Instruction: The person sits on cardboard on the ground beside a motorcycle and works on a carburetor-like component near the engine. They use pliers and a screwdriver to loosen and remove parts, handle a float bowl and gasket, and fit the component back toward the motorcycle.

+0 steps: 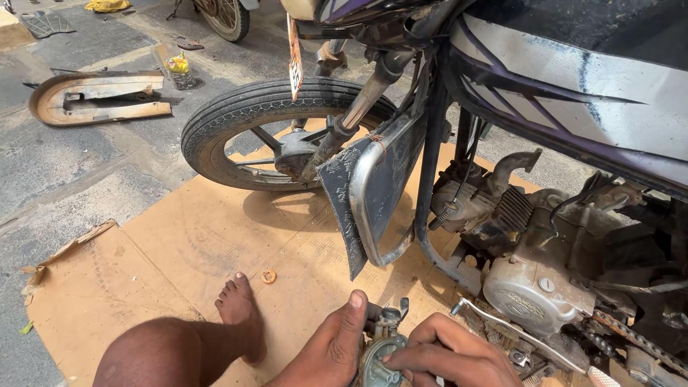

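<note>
My left hand [331,344] and my right hand [448,355] both grip a small grey metal carburetor [381,350] at the bottom centre. The left thumb lies along its side; the right fingers wrap its front. It is held just in front of the motorcycle's engine [534,276]. A small orange ring-shaped washer [269,276] lies on the cardboard [193,244] close to my bare left foot [240,308].
The motorcycle stands on the cardboard sheet, with its front wheel [265,132], metal leg guard [376,193] and white-purple tank [573,93]. A gear lever [516,333] sticks out by the engine. A curved mudguard panel [97,97] lies on the pavement far left, another wheel [226,18] behind.
</note>
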